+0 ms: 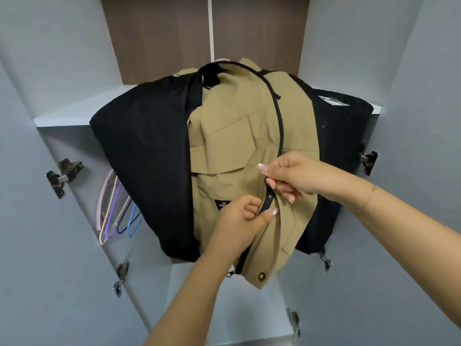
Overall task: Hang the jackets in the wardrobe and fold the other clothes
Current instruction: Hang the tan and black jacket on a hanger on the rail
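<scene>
My right hand (289, 177) pinches the black zipper pull (269, 182) on the hanging khaki cotton jacket (237, 136). My left hand (239, 218) grips the front fabric, likely to keep the zipper track taut.

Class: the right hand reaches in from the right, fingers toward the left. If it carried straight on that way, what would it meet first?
Probably the left hand, which holds the jacket just beside the right hand pinching the zipper pull; depth is uncertain.

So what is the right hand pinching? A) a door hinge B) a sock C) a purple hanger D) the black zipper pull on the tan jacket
D: the right hand pinches the black zipper pull on the front of the tan jacket, while the left hand holds the fabric just below it.
</scene>
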